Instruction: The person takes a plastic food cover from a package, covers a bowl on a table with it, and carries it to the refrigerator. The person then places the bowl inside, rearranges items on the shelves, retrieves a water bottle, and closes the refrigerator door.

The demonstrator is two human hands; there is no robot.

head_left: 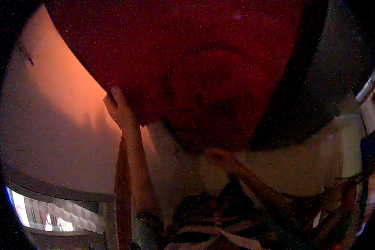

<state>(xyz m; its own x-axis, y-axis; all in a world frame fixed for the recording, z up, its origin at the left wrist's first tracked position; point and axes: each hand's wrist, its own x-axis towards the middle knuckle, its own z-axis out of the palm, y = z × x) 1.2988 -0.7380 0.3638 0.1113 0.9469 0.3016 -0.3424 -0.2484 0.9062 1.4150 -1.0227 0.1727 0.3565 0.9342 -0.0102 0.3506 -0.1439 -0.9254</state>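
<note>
Big red cloth (233,71) is up in front of the person, spanning the upper middle, dark band (306,62) down its right side. Left hand (121,111) is raised to the cloth's left edge, gripping it, a small corner hanging just beside the wrist. Right hand (221,156) is lower, fingers curled at the cloth's bottom edge (too dark from here, I can't tell if it pinches the fabric or only touches it). The hands are well apart. Orange glow (66,75) lights the wall (54,150) at left; a bright window (56,216) sits below it. Striped top (212,233) on the person, under both arms.
</note>
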